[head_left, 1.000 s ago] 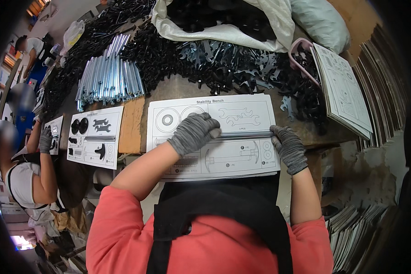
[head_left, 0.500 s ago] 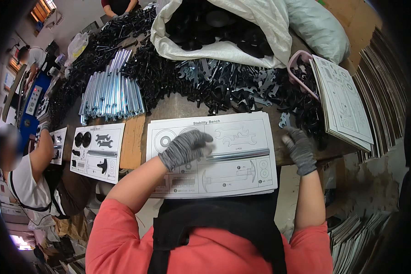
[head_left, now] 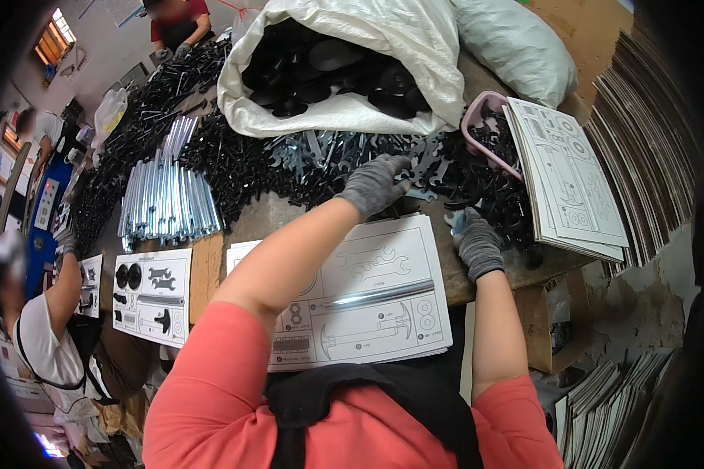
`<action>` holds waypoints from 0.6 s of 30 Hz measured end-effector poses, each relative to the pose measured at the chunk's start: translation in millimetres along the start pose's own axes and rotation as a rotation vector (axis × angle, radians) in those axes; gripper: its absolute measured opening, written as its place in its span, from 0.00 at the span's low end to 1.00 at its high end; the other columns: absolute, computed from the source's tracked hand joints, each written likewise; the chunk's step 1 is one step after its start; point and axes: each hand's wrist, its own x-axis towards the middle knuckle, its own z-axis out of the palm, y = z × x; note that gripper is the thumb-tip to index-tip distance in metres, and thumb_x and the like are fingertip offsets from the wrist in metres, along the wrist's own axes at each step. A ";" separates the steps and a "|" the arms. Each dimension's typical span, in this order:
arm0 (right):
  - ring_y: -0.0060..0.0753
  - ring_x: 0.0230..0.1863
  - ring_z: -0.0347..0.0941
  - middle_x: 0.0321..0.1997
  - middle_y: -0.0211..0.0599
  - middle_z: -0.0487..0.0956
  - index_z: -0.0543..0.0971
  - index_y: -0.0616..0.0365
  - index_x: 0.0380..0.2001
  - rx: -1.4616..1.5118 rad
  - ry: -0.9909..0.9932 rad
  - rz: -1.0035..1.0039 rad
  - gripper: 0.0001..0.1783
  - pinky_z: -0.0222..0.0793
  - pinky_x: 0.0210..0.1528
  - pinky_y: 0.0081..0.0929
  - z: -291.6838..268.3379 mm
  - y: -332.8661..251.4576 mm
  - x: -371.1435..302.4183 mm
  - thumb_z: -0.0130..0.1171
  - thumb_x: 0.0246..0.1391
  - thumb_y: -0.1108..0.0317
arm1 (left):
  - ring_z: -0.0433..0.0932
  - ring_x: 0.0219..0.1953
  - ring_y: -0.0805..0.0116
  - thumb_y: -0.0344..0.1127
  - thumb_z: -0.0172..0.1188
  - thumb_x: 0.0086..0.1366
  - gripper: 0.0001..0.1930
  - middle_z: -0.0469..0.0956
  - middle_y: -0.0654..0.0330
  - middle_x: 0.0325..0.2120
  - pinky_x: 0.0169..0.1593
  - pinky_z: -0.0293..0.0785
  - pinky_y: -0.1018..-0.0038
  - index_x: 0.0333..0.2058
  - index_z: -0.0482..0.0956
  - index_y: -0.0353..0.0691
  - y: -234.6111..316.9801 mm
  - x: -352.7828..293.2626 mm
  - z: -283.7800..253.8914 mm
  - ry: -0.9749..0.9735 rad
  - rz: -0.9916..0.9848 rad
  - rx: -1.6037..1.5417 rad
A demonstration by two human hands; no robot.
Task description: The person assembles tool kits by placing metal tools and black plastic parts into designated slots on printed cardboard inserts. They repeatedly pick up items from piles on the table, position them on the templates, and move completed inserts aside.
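Note:
My left hand (head_left: 374, 186), in a grey striped glove, reaches over a pile of silver open-ended wrenches (head_left: 429, 156). Its fingers are forward and apart from the thumb, and nothing shows in them. My right hand (head_left: 479, 244), gloved alike, has its fingers closed at a single wrench (head_left: 454, 222) by the pile's near edge; they partly cover it. Before me lies a stack of white cards (head_left: 368, 266) printed with part outlines. One shiny metal tube (head_left: 379, 295) lies across the top card, and my left forearm hides the card's left part.
Silver tubes (head_left: 168, 195) are stacked at left beside heaped black parts (head_left: 238, 172). A white sack (head_left: 344, 117) of black discs stands behind the wrenches. At right are a pink basket (head_left: 477, 141) and leaning cards (head_left: 567, 180). A co-worker (head_left: 43, 328) sits at left.
My left hand has moved from above the card forward to the wrench pile. My right hand has reached the single wrench. The view has shifted, and the tube still lies on the card.

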 end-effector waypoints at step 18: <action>0.24 0.34 0.71 0.38 0.32 0.76 0.71 0.54 0.52 1.265 -0.064 -0.102 0.23 0.69 0.36 0.19 -28.0 13.9 -32.8 0.58 0.49 0.74 | 0.74 0.40 0.53 0.42 0.61 0.51 0.15 0.75 0.50 0.34 0.44 0.71 0.63 0.35 0.79 0.40 13.8 28.1 17.9 0.250 -0.186 0.027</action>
